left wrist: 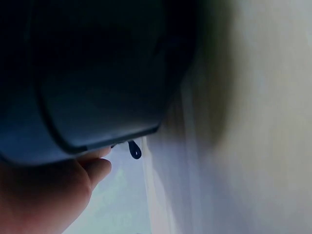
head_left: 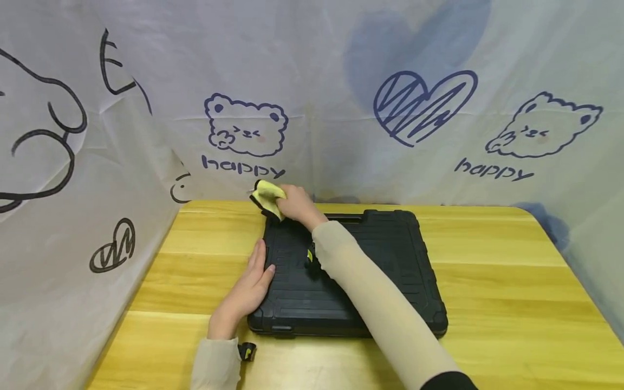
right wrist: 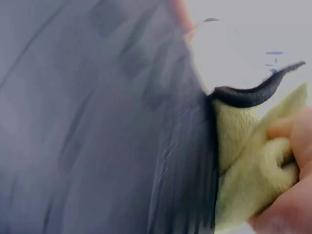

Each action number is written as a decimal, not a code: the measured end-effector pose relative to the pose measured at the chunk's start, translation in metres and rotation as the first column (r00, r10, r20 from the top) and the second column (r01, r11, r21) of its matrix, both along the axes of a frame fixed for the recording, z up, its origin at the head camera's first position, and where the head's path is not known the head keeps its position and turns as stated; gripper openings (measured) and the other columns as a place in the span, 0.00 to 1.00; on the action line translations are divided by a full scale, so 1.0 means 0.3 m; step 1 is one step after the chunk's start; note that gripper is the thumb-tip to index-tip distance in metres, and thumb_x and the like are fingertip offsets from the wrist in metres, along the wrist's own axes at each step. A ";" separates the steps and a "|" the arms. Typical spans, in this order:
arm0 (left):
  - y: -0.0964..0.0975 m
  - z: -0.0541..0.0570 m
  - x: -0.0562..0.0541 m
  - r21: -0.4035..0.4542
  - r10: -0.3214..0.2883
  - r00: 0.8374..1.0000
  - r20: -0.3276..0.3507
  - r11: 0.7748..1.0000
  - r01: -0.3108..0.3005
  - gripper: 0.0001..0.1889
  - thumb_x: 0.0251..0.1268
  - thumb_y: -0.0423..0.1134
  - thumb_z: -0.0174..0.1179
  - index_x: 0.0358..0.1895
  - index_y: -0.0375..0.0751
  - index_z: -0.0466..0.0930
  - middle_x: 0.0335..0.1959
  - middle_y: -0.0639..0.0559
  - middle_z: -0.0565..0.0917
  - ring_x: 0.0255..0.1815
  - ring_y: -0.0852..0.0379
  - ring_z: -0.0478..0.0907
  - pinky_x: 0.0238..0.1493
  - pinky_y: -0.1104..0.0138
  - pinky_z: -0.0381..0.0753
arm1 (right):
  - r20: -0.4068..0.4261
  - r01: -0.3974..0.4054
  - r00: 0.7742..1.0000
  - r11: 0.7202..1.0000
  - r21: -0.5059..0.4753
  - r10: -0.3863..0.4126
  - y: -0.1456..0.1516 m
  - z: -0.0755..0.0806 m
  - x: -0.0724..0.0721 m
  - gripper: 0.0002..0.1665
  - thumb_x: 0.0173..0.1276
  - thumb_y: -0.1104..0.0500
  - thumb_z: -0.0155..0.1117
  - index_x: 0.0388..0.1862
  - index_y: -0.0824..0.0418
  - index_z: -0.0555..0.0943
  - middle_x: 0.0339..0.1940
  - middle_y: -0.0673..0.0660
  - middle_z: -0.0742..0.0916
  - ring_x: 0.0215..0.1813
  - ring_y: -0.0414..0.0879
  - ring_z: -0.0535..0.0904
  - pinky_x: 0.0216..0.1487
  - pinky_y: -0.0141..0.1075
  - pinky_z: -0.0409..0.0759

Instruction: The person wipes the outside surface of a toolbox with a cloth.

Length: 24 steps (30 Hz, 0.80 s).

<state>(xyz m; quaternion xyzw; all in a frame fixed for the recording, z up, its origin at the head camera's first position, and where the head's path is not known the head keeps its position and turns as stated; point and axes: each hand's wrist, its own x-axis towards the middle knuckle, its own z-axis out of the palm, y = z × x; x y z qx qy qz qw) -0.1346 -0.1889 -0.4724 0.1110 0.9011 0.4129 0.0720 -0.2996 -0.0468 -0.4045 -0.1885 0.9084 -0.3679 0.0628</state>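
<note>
A black hard plastic case (head_left: 341, 281) lies flat on the wooden table. My right hand (head_left: 298, 205) grips a yellow cloth with black edging (head_left: 269, 196) at the case's far left corner, the arm crossing over the lid. In the right wrist view the cloth (right wrist: 253, 170) is bunched between the fingers, beside the dark case (right wrist: 112, 126). My left hand (head_left: 249, 286) lies along the case's left side, fingers straight and thumb on the lid's edge. The left wrist view shows the case (left wrist: 97, 78) close up, with part of the left hand (left wrist: 48, 195) below it.
The wooden table (head_left: 512, 292) extends on both sides of the case. A white cloth backdrop (head_left: 331, 162) with drawn bears and hearts stands behind the table and along its left. The case's handle (head_left: 348, 218) faces the far edge.
</note>
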 end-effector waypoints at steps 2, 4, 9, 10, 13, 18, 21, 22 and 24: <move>-0.002 -0.001 0.003 -0.003 0.003 1.000 -0.001 1.000 -0.003 0.36 0.83 0.45 0.36 0.79 0.35 0.26 0.80 0.40 0.29 0.80 0.45 0.28 0.76 0.46 0.39 | 0.082 0.140 0.988 0.983 -0.123 -0.131 -0.004 0.008 -0.007 0.11 0.75 0.59 0.52 0.31 0.60 0.76 0.23 0.54 0.76 0.24 0.46 0.72 0.26 0.34 0.69; -0.003 -0.003 0.004 -0.003 0.009 1.000 -0.009 1.000 -0.009 0.36 0.83 0.45 0.36 0.79 0.35 0.26 0.80 0.40 0.30 0.80 0.45 0.28 0.76 0.46 0.39 | 0.165 0.290 0.952 0.929 -0.231 -0.257 -0.009 0.014 -0.012 0.15 0.75 0.57 0.52 0.26 0.58 0.73 0.21 0.53 0.74 0.23 0.46 0.70 0.24 0.34 0.67; -0.004 -0.008 0.002 0.002 0.015 1.000 -0.014 1.000 -0.015 0.36 0.83 0.46 0.36 0.79 0.36 0.27 0.81 0.41 0.30 0.80 0.45 0.29 0.76 0.47 0.39 | 0.221 0.468 0.883 0.807 -0.359 -0.414 -0.013 0.023 -0.020 0.19 0.77 0.54 0.50 0.23 0.56 0.71 0.22 0.53 0.74 0.26 0.48 0.70 0.29 0.36 0.67; -0.003 -0.009 0.003 0.003 0.015 1.000 -0.012 1.000 -0.015 0.36 0.83 0.46 0.36 0.79 0.36 0.26 0.81 0.41 0.30 0.80 0.45 0.29 0.76 0.47 0.39 | 0.196 0.457 0.890 0.820 -0.346 -0.413 -0.011 0.021 -0.020 0.18 0.78 0.54 0.49 0.24 0.56 0.71 0.22 0.53 0.74 0.27 0.48 0.70 0.29 0.37 0.68; -0.001 -0.008 0.005 0.011 0.013 1.000 -0.012 1.000 -0.012 0.36 0.83 0.45 0.36 0.79 0.36 0.27 0.81 0.41 0.30 0.80 0.45 0.28 0.76 0.47 0.39 | 0.105 0.313 0.949 0.925 -0.213 -0.297 -0.002 0.007 -0.026 0.16 0.78 0.55 0.49 0.29 0.58 0.74 0.23 0.55 0.75 0.24 0.48 0.70 0.28 0.37 0.67; -0.002 -0.008 0.004 0.011 0.006 1.000 -0.010 1.000 -0.006 0.35 0.83 0.45 0.35 0.79 0.36 0.26 0.80 0.42 0.29 0.80 0.46 0.28 0.76 0.47 0.40 | 0.063 -0.073 0.996 0.991 0.112 0.066 0.016 -0.028 -0.041 0.18 0.73 0.66 0.47 0.55 0.60 0.81 0.46 0.61 0.83 0.29 0.46 0.68 0.32 0.35 0.66; -0.002 -0.009 0.002 0.016 0.005 1.000 -0.008 1.000 -0.005 0.35 0.83 0.45 0.35 0.79 0.35 0.26 0.80 0.43 0.28 0.80 0.47 0.27 0.77 0.48 0.40 | 0.094 -0.184 0.981 0.961 0.206 0.167 0.030 -0.032 -0.046 0.31 0.70 0.70 0.45 0.69 0.56 0.75 0.63 0.59 0.80 0.40 0.49 0.72 0.38 0.37 0.68; -0.002 -0.010 0.001 0.016 0.004 1.000 -0.008 1.000 -0.004 0.35 0.83 0.45 0.35 0.79 0.35 0.26 0.80 0.43 0.28 0.80 0.47 0.27 0.77 0.48 0.40 | 0.101 -0.198 0.979 0.955 0.221 0.180 0.035 -0.028 -0.047 0.33 0.69 0.71 0.45 0.71 0.55 0.73 0.66 0.58 0.78 0.44 0.50 0.73 0.40 0.38 0.69; -0.002 -0.012 0.000 0.018 0.004 1.000 -0.009 1.000 -0.004 0.35 0.83 0.45 0.35 0.79 0.36 0.26 0.80 0.43 0.28 0.80 0.47 0.27 0.77 0.48 0.40 | 0.108 -0.222 0.974 0.944 0.245 0.201 0.049 -0.019 -0.050 0.33 0.69 0.72 0.45 0.71 0.54 0.74 0.68 0.58 0.78 0.53 0.52 0.73 0.45 0.39 0.69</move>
